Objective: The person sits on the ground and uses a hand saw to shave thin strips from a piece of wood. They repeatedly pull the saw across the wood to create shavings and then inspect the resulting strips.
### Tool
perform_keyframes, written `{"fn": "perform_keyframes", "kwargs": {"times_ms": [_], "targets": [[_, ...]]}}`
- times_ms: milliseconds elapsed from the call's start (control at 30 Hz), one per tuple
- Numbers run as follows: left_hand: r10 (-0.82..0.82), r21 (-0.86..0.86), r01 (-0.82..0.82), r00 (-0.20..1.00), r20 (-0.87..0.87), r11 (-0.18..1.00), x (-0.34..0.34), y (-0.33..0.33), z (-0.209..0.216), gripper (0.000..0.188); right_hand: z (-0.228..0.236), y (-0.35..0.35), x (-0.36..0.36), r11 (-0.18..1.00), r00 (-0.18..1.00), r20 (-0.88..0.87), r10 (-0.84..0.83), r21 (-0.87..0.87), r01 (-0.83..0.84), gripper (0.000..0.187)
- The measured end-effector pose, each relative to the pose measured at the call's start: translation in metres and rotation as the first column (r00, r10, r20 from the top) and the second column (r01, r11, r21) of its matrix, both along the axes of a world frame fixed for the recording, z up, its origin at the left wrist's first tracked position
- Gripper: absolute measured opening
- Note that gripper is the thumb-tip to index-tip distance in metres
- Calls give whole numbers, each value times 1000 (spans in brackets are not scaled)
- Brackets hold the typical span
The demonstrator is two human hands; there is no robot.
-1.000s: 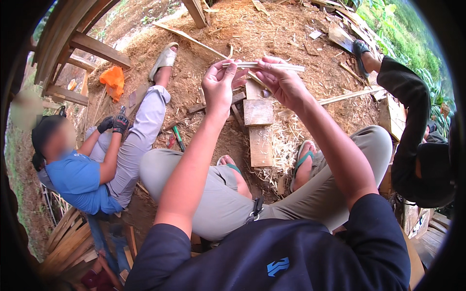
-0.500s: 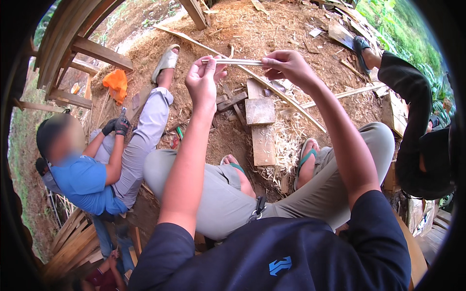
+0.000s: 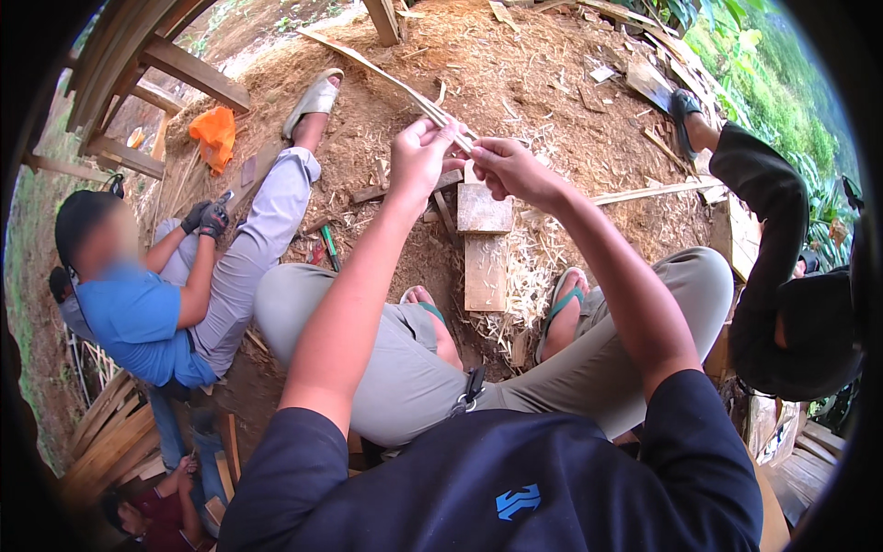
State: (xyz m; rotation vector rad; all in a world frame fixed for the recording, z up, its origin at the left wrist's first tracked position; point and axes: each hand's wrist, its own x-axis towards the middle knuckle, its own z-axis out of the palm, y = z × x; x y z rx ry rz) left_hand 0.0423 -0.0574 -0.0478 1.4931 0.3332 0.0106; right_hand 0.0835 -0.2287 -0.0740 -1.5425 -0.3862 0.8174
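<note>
Pale thin wooden sticks [image 3: 466, 136] slant down to the right between my two hands, in front of my knees. My left hand [image 3: 421, 164] pinches their upper-left part with thumb and fingers. The fingers of my right hand [image 3: 517, 173] are closed on the lower-right end. Under my hands a square wooden block [image 3: 484, 210] rests over a longer board [image 3: 485, 276] on the ground. Whitish shavings [image 3: 526, 285] lie beside the board. A long wooden strip [image 3: 359, 64] on the ground runs toward the sticks, and its far part is hidden by my hands.
A seated person in a blue shirt [image 3: 133, 313] is at left, in dark gloves, near an orange cloth [image 3: 213, 138]. A green-handled tool [image 3: 330, 247] lies by my left knee. At right another person's dark-clothed leg [image 3: 763, 175] reaches past a wooden block [image 3: 733, 235].
The sticks have turned from level to a slant, with the right end lower. My hands have come closer together, the right one moving down and left. The view has shifted slightly.
</note>
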Motion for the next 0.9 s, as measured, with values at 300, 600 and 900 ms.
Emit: {"fn": "perform_keyframes", "kwargs": {"times_ms": [300, 600, 900], "targets": [[-42, 191, 39, 999, 14, 981, 10, 9, -16, 24, -24, 6, 0, 1000, 1000, 4, -12, -16, 12, 23], [21, 120, -20, 1000, -6, 993, 7, 10, -10, 34, -4, 1, -1, 997, 987, -137, -78, -8, 78, 30], [20, 188, -18, 1000, -12, 982, 5, 7, -8, 38, -9, 1, -4, 999, 989, -142, -50, 14, 53, 24]]}}
